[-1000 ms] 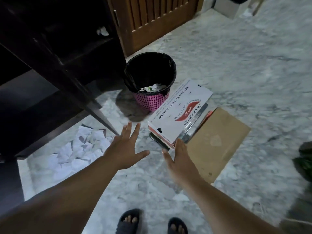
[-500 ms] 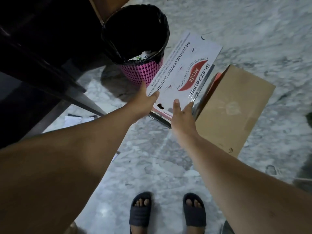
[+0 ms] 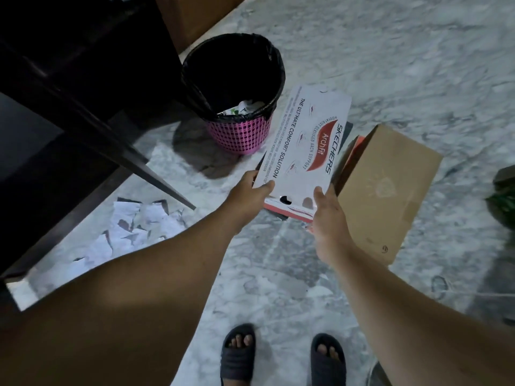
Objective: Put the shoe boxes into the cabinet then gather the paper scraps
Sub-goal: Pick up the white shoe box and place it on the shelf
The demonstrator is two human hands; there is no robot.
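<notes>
Head view: left hand (image 3: 248, 190) and right hand (image 3: 327, 215) are gripping the near end of the white shoe box (image 3: 303, 143), its long axis running away from both hands, far end pointing beside the bin (image 3: 237, 107).

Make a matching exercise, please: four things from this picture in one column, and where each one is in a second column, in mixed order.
Things:
1. white shoe box
2. brown box
3. paper scraps
4. pink bin

Places:
A. scattered on the floor beside the dark cabinet
B. held by the left hand and right hand
C. standing left of the white box
D. lying right of the white box

Pairs: 1-B, 2-D, 3-A, 4-C
</notes>
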